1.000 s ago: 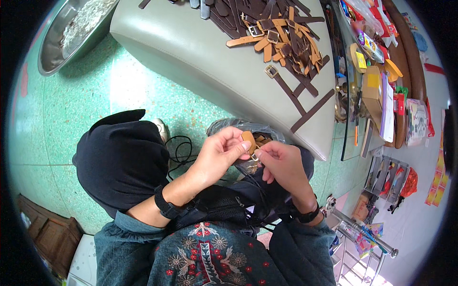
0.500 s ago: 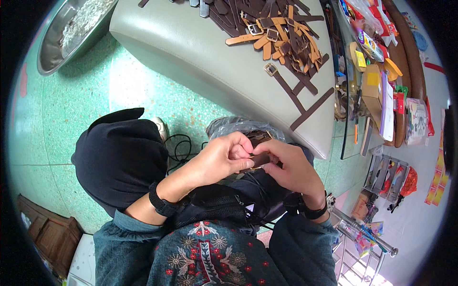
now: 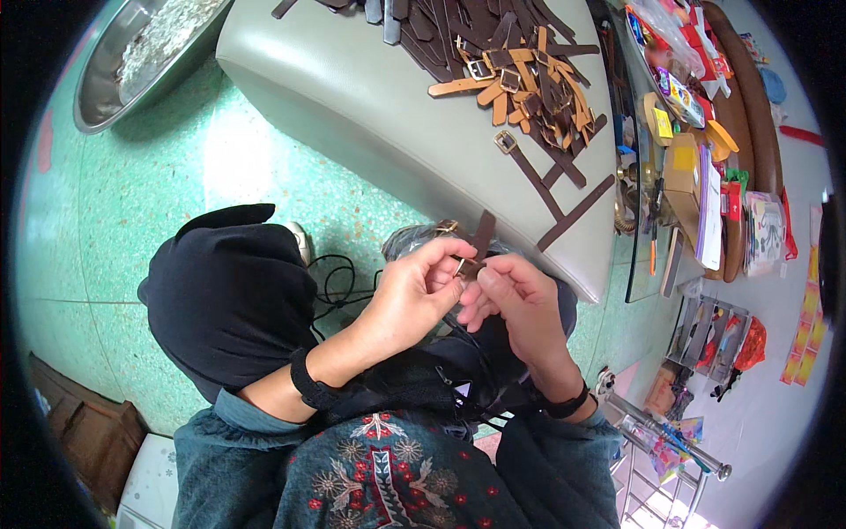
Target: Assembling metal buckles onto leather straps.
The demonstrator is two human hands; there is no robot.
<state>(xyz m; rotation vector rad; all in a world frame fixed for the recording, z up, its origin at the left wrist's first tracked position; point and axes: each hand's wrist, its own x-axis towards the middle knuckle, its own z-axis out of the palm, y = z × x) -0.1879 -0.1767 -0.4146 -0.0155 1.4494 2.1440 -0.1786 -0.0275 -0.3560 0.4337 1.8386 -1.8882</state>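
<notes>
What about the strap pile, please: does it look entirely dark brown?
No, tan strap surfaces show among the dark brown ones.

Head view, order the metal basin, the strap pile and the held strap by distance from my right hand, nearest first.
1. Held strap: by the fingertips of your right hand.
2. Strap pile: straight ahead.
3. Metal basin: far upper left.

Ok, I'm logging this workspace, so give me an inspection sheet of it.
Surface: padded grey leather-look bench, heaped with dark brown and tan buckled straps.
Work pieces: dark brown flat strap with metal buckle, between the hands.
Clutter: brown cardboard box and colourful packets, at right.
Hands: left hand grips the strap near its buckle; right hand touches it, grip unclear.
Cables: thin black cable, looped on green speckled floor.
Surroundings: silver metal basin, upper left.
</notes>
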